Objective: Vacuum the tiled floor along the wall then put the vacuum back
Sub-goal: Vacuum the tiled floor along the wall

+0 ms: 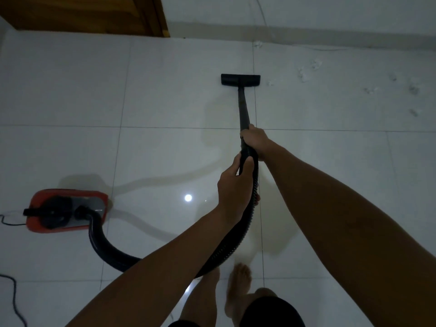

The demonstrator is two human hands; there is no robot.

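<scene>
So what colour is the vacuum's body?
Red vacuum body, with a black top; the head view shows it.

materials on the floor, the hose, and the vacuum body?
Floor: looks like glazed ceramic or porcelain tile, glossy; it mirrors a ceiling light and shows thin grout lines.
Hose: likely flexible ribbed plastic, matte black; fine ridges show and it bends in a loop.
Vacuum body: probably moulded plastic, red shell with rounded corners and a grey top panel; the dim light leaves the finish unclear.
</scene>
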